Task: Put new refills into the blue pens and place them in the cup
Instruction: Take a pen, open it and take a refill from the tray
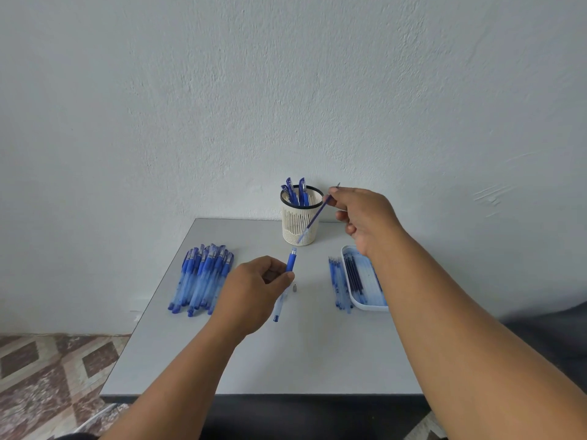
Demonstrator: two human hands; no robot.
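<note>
With a few finished pens standing in the cup (298,222) and a big pile (201,277) waiting on the table (254,354), the left hand (254,293) is gripping an open pen (285,282) while the right hand (365,214) fingers are pinching a refill (313,221) above it.

A translucent blue plastic pen barrel (287,277) is gripped by the left hand (254,292); a thin blue refill (314,217) is pinched by the right hand (365,217) beside the cream mesh cup (298,225).
</note>
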